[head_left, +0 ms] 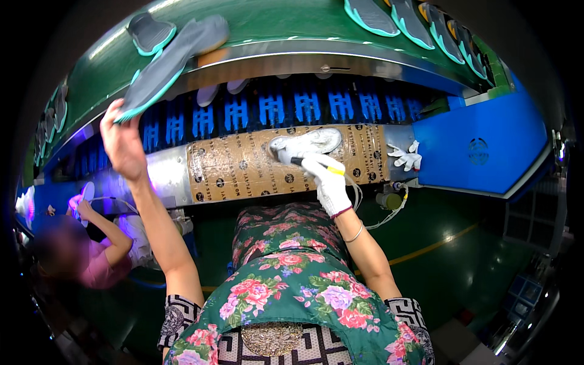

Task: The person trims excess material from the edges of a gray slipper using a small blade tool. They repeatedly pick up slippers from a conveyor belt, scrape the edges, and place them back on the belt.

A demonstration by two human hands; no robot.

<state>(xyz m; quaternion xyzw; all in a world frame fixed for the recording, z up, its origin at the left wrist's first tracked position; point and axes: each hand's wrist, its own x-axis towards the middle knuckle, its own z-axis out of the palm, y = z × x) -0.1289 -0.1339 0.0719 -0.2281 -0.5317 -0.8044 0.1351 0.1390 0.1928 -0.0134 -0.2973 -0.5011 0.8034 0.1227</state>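
Observation:
My bare left hand is raised at the left, its fingers closed on one end of a grey shoe sole with a teal edge. The sole slants up over the green conveyor, its far end blurred. In a white glove, my right hand grips a thin dark tool with a yellow part; its exact kind is unclear. The tool's dark end reaches the near side of a white shoe upper, which lies on brown printed paper covering the metal ledge.
Grey soles line the green conveyor belt. Below it stands a row of blue holders. A white glove lies beside the blue machine housing. A thin hose loops near my right arm. A co-worker in pink works at left.

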